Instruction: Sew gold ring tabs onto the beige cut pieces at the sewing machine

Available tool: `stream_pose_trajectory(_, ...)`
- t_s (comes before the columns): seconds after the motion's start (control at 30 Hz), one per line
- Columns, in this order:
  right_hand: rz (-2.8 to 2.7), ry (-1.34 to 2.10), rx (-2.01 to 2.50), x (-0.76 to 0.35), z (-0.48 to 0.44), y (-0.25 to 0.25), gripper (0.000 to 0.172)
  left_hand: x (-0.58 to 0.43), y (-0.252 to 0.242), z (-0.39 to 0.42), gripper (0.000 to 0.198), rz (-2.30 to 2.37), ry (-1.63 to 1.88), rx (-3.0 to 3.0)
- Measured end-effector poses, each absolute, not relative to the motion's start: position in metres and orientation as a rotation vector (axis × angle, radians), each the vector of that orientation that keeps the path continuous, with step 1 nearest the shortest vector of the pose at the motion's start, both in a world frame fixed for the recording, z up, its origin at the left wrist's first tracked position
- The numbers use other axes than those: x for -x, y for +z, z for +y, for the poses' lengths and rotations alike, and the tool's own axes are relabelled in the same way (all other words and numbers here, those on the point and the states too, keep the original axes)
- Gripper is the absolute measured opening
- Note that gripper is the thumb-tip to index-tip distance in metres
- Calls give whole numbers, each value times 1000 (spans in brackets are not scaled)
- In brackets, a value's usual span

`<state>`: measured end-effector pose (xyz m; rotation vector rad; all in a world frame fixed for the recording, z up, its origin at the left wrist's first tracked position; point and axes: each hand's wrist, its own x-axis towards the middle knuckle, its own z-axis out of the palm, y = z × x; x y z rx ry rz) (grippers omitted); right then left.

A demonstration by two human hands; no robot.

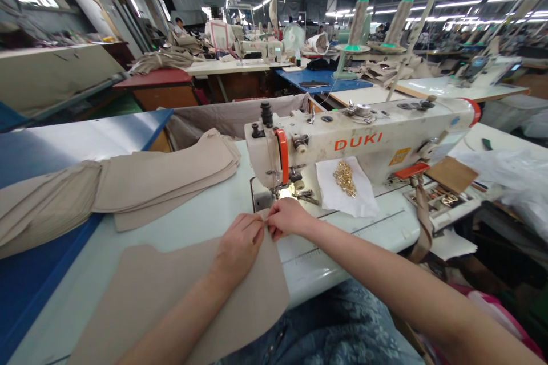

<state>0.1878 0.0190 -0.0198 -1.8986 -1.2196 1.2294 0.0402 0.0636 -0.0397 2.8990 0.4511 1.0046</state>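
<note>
A large beige fabric panel (171,279) lies across the pale machine table and hangs towards my lap. My left hand (242,245) rests on it, with thumb and fingers pinched on its upper edge. Close beside it, my right hand (285,218) is closed at the same edge, its fingertips nearly touching the left ones. Whether a smaller piece sits between the fingertips is hidden. Just behind my right hand stands the needle area of a white sewing machine (312,140), lit by a small lamp. The panel's edge lies near the presser foot.
Stacked beige panels (171,177) lie at the left, partly over a blue table (51,274). Gold metal rings (346,178) sit on a white cloth (363,197) beside the machine. A parts tray (440,202) and a hanging beige strap (422,222) are at the right. People work farther back.
</note>
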Motion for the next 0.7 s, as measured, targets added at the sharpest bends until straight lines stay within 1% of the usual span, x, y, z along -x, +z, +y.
stream_pose_trajectory(0.17,-1369,1122,1917,-190,18,-21,21,-42,-41,63,23,446,1025,-2888)
stream_pose_trajectory(0.3,-1495,819,1919,-193,4,-18,15,-43,-39,63,20,478,977,-2881)
stream_pose_trajectory(0.37,-1570,697,1882,-196,-11,-18,14,-43,-38,64,19,488,949,-2878)
stream_pose_trajectory(0.43,-1764,554,1797,-201,-30,-20,14,-42,-37,64,18,488,924,-2872)
stream_pose_trajectory(0.57,-2367,111,1464,-210,-66,-23,18,-42,-37,65,18,499,921,-2841)
stream_pose_trajectory(0.7,-2555,-40,1349,-207,-79,-19,20,-42,-37,66,19,521,899,-2817)
